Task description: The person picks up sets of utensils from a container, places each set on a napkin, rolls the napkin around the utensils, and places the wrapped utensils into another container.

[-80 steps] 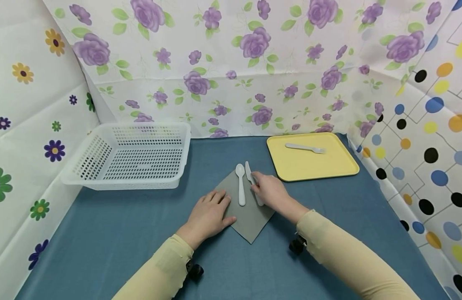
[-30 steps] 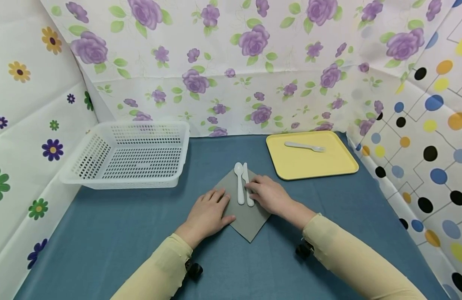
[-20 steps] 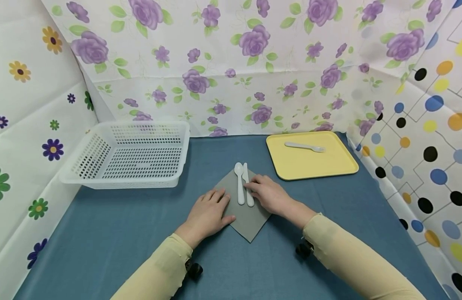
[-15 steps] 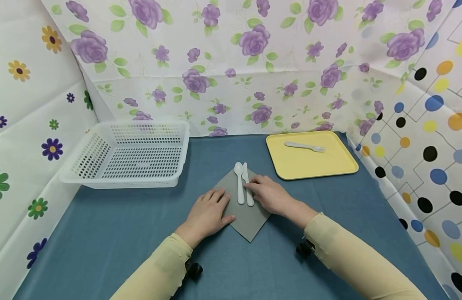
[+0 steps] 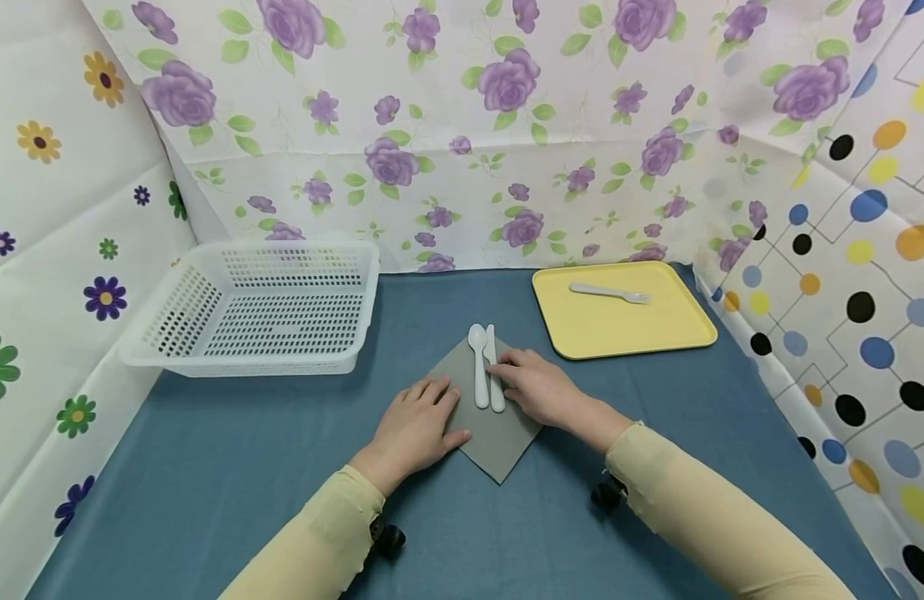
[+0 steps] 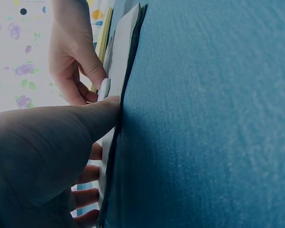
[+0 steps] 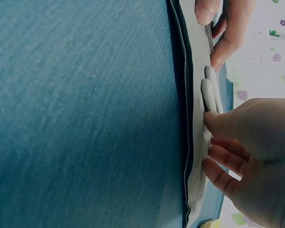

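Just below the frame's centre, the white knife point(image 5: 497, 395) has swung from a slant to lie close beside the spoon point(image 5: 481, 377), leaving both nearly parallel on the grey napkin point(image 5: 499, 450). The right hand's point(image 5: 542, 390) fingers pinch it; the left hand's point(image 5: 412, 429) rest slightly apart. The knife looks slim and smooth.
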`<action>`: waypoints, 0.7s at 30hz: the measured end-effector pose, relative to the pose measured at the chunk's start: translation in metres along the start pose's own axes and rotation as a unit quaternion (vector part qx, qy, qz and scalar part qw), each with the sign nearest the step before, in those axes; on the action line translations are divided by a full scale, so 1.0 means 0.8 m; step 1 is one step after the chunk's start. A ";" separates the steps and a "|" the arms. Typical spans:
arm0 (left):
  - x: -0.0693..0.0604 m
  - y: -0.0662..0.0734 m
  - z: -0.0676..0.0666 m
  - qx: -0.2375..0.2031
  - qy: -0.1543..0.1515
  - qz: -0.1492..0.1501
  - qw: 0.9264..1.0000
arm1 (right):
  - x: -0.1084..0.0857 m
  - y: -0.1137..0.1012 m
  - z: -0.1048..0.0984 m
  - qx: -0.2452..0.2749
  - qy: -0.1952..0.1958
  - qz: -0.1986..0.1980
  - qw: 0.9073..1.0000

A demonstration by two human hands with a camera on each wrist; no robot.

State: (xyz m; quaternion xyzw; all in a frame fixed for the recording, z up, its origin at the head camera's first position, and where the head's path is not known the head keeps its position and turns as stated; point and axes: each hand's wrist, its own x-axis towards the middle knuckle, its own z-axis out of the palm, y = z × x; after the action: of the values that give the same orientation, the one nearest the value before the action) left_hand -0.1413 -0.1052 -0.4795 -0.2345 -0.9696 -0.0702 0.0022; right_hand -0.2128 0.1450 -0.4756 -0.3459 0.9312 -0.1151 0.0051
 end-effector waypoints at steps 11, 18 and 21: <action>0.000 0.000 0.000 0.000 0.003 0.000 1.000 | 0.001 0.000 0.002 -0.008 0.006 -0.003 1.000; 0.000 -0.001 0.001 0.000 0.001 0.000 1.000 | 0.001 0.000 0.001 -0.004 0.008 -0.007 1.000; 0.001 -0.001 0.002 0.000 0.001 -0.001 1.000 | 0.000 0.000 0.001 -0.002 0.008 -0.007 1.000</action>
State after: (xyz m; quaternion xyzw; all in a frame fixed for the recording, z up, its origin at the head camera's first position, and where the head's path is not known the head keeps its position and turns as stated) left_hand -0.1419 -0.1053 -0.4808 -0.2336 -0.9698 -0.0702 0.0030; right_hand -0.2128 0.1445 -0.4762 -0.3518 0.9288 -0.1163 -0.0041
